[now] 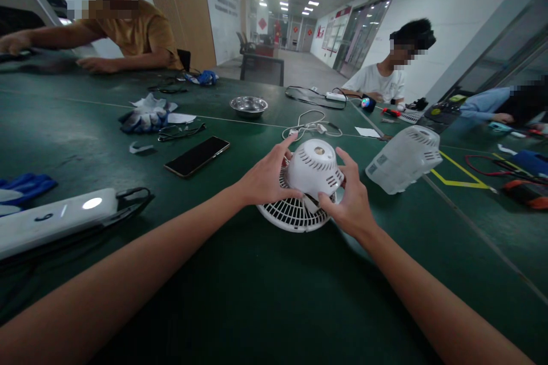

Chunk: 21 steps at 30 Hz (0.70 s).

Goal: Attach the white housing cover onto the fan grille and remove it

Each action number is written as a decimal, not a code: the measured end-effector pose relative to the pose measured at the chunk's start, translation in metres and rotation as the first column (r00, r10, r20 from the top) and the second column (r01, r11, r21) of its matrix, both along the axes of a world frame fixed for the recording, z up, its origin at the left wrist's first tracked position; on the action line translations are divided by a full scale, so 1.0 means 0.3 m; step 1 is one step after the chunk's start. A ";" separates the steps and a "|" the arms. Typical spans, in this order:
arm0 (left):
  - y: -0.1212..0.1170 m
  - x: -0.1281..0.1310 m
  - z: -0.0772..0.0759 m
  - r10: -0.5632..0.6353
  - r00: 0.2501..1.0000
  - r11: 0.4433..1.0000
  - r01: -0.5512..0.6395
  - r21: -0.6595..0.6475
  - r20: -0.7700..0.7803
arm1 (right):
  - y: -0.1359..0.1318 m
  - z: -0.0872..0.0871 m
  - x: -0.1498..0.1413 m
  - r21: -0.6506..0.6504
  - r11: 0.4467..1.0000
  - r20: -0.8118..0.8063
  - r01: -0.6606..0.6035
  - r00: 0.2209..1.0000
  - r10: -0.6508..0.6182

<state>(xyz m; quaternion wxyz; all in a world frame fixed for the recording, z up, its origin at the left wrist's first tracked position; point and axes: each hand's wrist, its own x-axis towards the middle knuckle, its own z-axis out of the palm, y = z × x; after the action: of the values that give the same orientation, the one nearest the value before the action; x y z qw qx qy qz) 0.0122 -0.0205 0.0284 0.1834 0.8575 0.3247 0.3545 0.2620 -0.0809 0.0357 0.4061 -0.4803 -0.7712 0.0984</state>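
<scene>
A small white fan (pixel 314 174) lies face down on the green table (pixel 265 291), its round motor housing up and its grille underneath. My left hand (pixel 268 177) grips the housing from the left, thumb and fingers wrapped round it. My right hand (pixel 349 197) clasps it from the right, fingers curled on the shell. A separate white fan shell (pixel 405 158) lies on its side just right of my hands.
A black phone (pixel 197 155), work gloves (pixel 145 117), a steel bowl (pixel 249 105) and a white cable (pixel 310 124) lie beyond the fan. A white device (pixel 55 219) sits at left. People sit at the far left, far right and right edge, with tools by them.
</scene>
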 end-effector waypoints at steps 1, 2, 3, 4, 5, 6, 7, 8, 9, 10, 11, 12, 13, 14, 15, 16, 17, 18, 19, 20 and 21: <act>0.002 -0.004 0.004 -0.009 1.000 1.000 0.008 -0.020 -0.021 | 0.004 -0.002 0.003 0.001 1.000 0.008 0.006 1.000 -0.006; 0.002 -0.007 0.008 -0.025 0.999 0.999 0.023 -0.035 -0.045 | 0.007 -0.003 0.004 0.010 1.000 0.017 0.012 1.000 -0.012; 0.002 -0.007 0.012 -0.040 0.997 0.998 0.037 -0.043 -0.067 | 0.007 -0.004 0.003 0.027 0.999 0.024 0.017 1.000 -0.018; 0.000 -0.005 0.017 -0.045 0.996 0.998 0.042 -0.045 -0.082 | 0.006 -0.004 0.001 0.049 0.999 0.025 0.020 0.999 -0.021; -0.004 -0.001 0.022 -0.036 0.995 0.999 0.032 -0.043 -0.090 | 0.003 -0.003 -0.002 0.072 0.997 0.019 0.025 0.999 -0.026; -0.009 0.004 0.027 -0.011 0.995 0.999 0.008 -0.035 -0.095 | 0.000 -0.001 -0.004 0.094 0.995 0.008 0.032 0.999 -0.033; -0.015 0.010 0.032 0.024 0.994 0.999 -0.026 -0.021 -0.103 | -0.004 0.001 -0.005 0.111 0.993 -0.006 0.042 0.999 -0.042; -0.021 0.015 0.038 0.061 0.992 0.998 -0.062 -0.003 -0.112 | -0.006 0.002 -0.005 0.121 0.991 -0.021 0.051 0.999 -0.048; -0.026 0.020 0.042 0.090 0.988 0.996 -0.088 0.017 -0.122 | -0.008 0.004 -0.002 0.119 0.992 -0.034 0.050 0.998 -0.046; -0.030 0.023 0.046 0.100 0.986 0.995 -0.096 0.033 -0.132 | -0.007 0.005 0.003 0.104 0.994 -0.044 0.036 0.999 -0.032; -0.033 0.024 0.048 0.095 0.985 0.995 -0.090 0.043 -0.141 | -0.005 0.006 0.010 0.080 0.997 -0.050 0.010 0.999 -0.006; -0.033 0.023 0.050 0.078 0.985 0.996 -0.072 0.046 -0.153 | 0.000 0.005 0.020 0.049 0.999 -0.054 -0.022 0.998 0.024; -0.031 0.021 0.050 0.058 0.985 0.998 -0.052 0.040 -0.165 | 0.007 0.004 0.031 0.018 0.998 -0.055 -0.053 0.997 0.054; -0.029 0.017 0.050 0.040 0.983 0.999 -0.036 0.029 -0.178 | 0.016 0.002 0.043 -0.007 0.997 -0.053 -0.082 0.995 0.081; -0.025 0.012 0.050 0.027 0.981 1.000 -0.024 0.013 -0.190 | 0.025 -0.001 0.055 -0.025 0.994 -0.050 -0.106 0.993 0.105; -0.021 0.008 0.050 0.014 0.980 1.000 -0.015 -0.004 -0.199 | 0.034 -0.004 0.065 -0.036 0.992 -0.048 -0.125 0.991 0.123; -0.018 0.003 0.050 0.002 0.979 1.000 -0.006 -0.020 -0.204 | 0.042 -0.006 0.074 -0.043 0.989 -0.052 -0.142 0.989 0.140; -0.015 -0.002 0.051 -0.011 0.979 0.999 0.004 -0.037 -0.201 | 0.048 -0.008 0.080 -0.050 0.986 -0.060 -0.158 0.986 0.155; -0.013 -0.006 0.052 -0.022 0.981 0.998 0.012 -0.054 -0.193 | 0.052 -0.009 0.083 -0.054 0.984 -0.073 -0.168 0.984 0.164; -0.012 -0.009 0.052 -0.029 0.983 0.997 0.016 -0.070 -0.182 | 0.055 -0.009 0.084 -0.060 0.984 -0.081 -0.170 0.983 0.165; -0.011 -0.011 0.053 -0.027 0.985 0.996 0.013 -0.083 -0.170 | 0.056 -0.008 0.082 -0.067 0.984 -0.083 -0.165 0.984 0.159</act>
<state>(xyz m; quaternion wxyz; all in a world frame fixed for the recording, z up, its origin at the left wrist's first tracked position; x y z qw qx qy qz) 0.0091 -0.0237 0.0442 0.1934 0.8797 0.3448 0.2644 0.2867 -0.0643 0.0332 0.4083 -0.4263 -0.7873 0.1779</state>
